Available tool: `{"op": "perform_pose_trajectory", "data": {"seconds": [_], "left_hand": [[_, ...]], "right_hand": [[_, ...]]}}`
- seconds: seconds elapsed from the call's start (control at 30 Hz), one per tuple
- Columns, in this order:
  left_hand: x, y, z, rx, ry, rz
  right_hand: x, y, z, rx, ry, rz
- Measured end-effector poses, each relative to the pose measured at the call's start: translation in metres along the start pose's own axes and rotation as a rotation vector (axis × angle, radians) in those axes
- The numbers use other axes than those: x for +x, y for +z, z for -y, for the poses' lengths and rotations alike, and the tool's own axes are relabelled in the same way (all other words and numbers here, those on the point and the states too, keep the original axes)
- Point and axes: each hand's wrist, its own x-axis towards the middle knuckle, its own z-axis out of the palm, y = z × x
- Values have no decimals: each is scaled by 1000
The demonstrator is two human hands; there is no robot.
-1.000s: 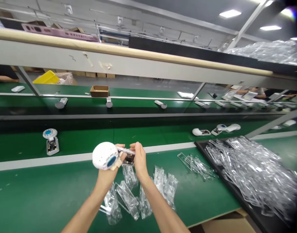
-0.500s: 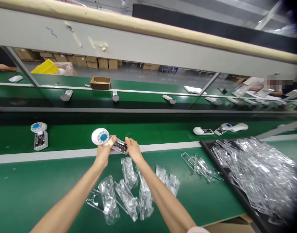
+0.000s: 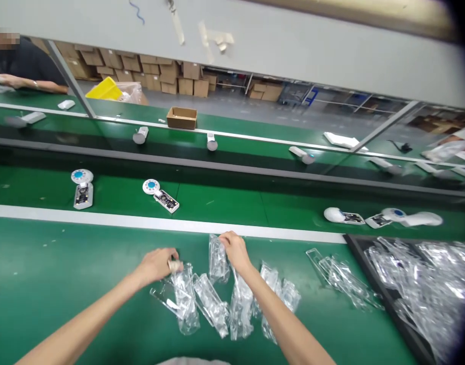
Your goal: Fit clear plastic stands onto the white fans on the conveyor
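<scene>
My right hand (image 3: 235, 249) pinches the top corner of a clear plastic bag (image 3: 218, 261) lying on the green table. My left hand (image 3: 160, 264), with a pale wrap on one finger, hovers at the top end of another clear bag (image 3: 186, 304); its fingers are loosely bent and apart, with nothing visible in them. More bagged clear plastic parts (image 3: 212, 306) lie between and below my hands. Beyond them, on the green belt, rests a white device (image 3: 166, 201) with a round blue-centred head and an exposed circuit board.
A similar device (image 3: 83, 195) lies on the belt at left, and several more (image 3: 350, 218) at right. Loose clear frames (image 3: 342, 276) sit beside a black tray (image 3: 392, 314) heaped with clear parts. A white rail (image 3: 103, 219) edges the belt. A co-worker (image 3: 23, 66) is at far left.
The white device has left my hands and now lies on the belt. Both hands have come back to the plastic bags, and the right has taken hold of one. The view has shifted.
</scene>
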Motion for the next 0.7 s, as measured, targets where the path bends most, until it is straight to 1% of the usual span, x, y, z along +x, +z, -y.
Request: {"op": "perform_pose_trajectory", "data": {"seconds": [0.07, 0.13, 0.2, 0.27, 0.37, 0.5, 0.6, 0.7], "left_hand": [[-18, 17, 2, 120, 22, 64], [-24, 27, 2, 207, 47, 92], [-23, 30, 0, 266, 67, 114], [-23, 30, -2, 305, 80, 117], [-29, 29, -5, 325, 91, 94], [-35, 32, -5, 309, 64, 83], [-32, 38, -2, 284, 12, 102], [-26, 42, 2, 210, 8, 131]], "right_hand": [[-7, -17, 9, 26, -49, -35], [-19, -33, 21, 59, -96, -82], [-35, -46, 32, 112, -148, -133], [-50, -54, 39, 157, -184, -168], [-67, -62, 45, 159, -187, -202], [-75, -67, 50, 146, -228, -220], [-78, -70, 54, 184, -228, -260], [-80, -75, 57, 245, -218, -321]]}}
